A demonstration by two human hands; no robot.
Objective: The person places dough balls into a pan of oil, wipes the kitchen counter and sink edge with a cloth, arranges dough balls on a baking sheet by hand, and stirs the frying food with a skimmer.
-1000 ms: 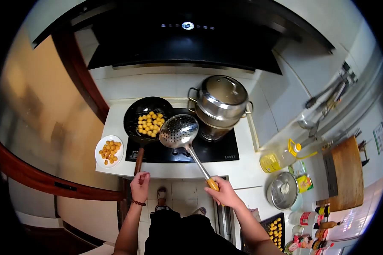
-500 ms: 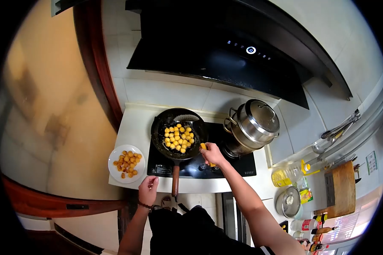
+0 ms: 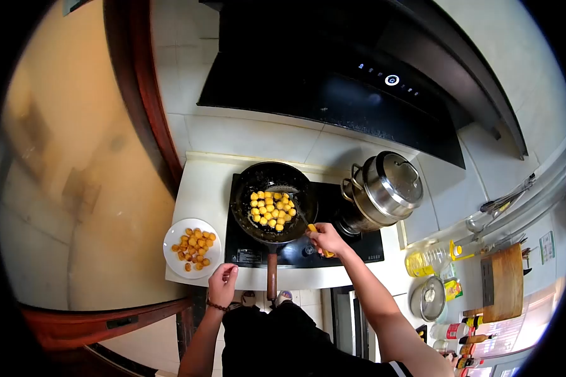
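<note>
My right hand (image 3: 326, 239) is closed on the yellow handle of the metal skimmer (image 3: 302, 215), whose head dips into the black wok (image 3: 242, 188) at its right side. Several round yellow balls (image 3: 271, 210) lie in the wok beside the skimmer head, which is partly hidden. Left of the wok's brown handle (image 3: 271, 276), my left hand (image 3: 222, 284) hovers by the counter edge with fingers curled; whether they hold anything is not visible. Near it stands a white plate (image 3: 173, 235) bearing several browned balls (image 3: 196, 246).
A lidded steel steamer pot (image 3: 390, 188) sits on the right burner of the black stove (image 3: 352, 249). Farther right are an oil bottle (image 3: 424, 259), a metal bowl (image 3: 429, 298) and a wooden board (image 3: 506, 283). The range hood (image 3: 333, 75) hangs above.
The skimmer has gone from above the stove down into the wok, and my right hand has moved forward with it. My left hand has left the wok handle's end. The view has shifted.
</note>
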